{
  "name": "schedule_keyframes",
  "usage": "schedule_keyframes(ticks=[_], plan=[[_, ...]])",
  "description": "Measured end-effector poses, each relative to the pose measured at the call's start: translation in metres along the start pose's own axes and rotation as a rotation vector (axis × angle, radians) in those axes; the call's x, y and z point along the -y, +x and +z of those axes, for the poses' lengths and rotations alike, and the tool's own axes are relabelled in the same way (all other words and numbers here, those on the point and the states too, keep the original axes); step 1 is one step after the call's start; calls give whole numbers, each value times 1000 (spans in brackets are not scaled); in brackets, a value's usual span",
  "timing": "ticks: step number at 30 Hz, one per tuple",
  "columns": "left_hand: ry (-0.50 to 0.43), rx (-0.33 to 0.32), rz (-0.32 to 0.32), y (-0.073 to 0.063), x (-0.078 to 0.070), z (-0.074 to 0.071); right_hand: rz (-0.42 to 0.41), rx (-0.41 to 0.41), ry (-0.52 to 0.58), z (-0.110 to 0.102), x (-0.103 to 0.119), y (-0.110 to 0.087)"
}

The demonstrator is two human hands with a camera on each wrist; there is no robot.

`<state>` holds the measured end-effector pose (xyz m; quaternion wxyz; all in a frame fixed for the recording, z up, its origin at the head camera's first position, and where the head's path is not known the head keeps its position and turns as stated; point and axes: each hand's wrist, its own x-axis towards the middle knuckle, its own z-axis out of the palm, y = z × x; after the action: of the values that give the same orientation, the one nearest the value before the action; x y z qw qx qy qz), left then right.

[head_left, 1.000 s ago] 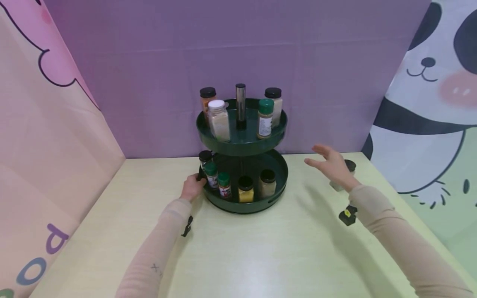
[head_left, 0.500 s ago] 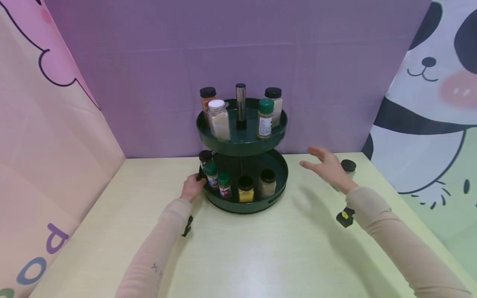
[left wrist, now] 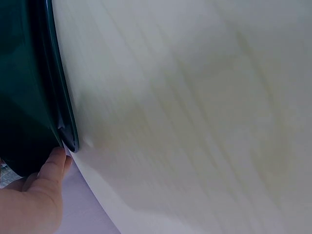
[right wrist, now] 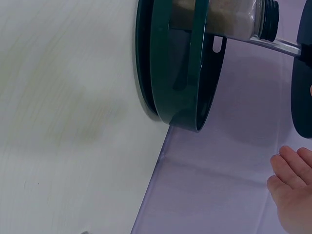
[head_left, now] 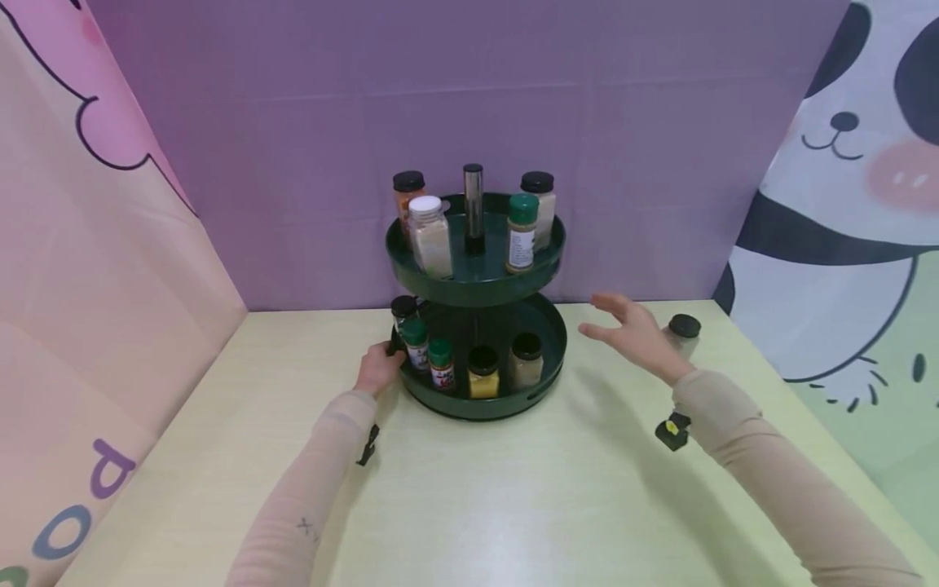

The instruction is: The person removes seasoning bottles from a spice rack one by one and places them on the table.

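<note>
A dark green two-tier spice turntable (head_left: 477, 408) stands on the table, with a metal post at its centre. My left hand (head_left: 377, 370) grips the left rim of its lower tray. In the left wrist view, fingers (left wrist: 48, 173) meet the tray's edge. On the lower tray are several spice jars, among them a yellow one (head_left: 484, 375) and a green-lidded one (head_left: 442, 367). To the right of the turntable, my right hand (head_left: 634, 336) hovers above the table, its fingers spread and holding nothing. Behind it stands a black-lidded jar (head_left: 684, 328), partly hidden.
The upper tray (head_left: 477, 292) carries a white-lidded jar (head_left: 431, 240), a green-lidded jar (head_left: 522, 236) and black-lidded ones at the back. A purple cloth backdrop (head_left: 315, 163) rises behind the table. A panda-printed panel (head_left: 829, 310) borders the right side.
My right hand has moved left and slightly down, away from the black-lidded jar and nearer the turntable. The left hand and the turntable look unmoved.
</note>
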<state>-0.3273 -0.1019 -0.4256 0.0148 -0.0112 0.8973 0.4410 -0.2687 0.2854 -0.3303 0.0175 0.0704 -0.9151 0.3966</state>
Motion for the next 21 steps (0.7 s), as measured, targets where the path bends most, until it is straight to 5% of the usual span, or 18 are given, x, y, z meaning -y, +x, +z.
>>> schedule_keyframes(ticks=[21], plan=[[6, -18, 7, -1, 1, 0, -67, 49, 26, 23, 0, 6]])
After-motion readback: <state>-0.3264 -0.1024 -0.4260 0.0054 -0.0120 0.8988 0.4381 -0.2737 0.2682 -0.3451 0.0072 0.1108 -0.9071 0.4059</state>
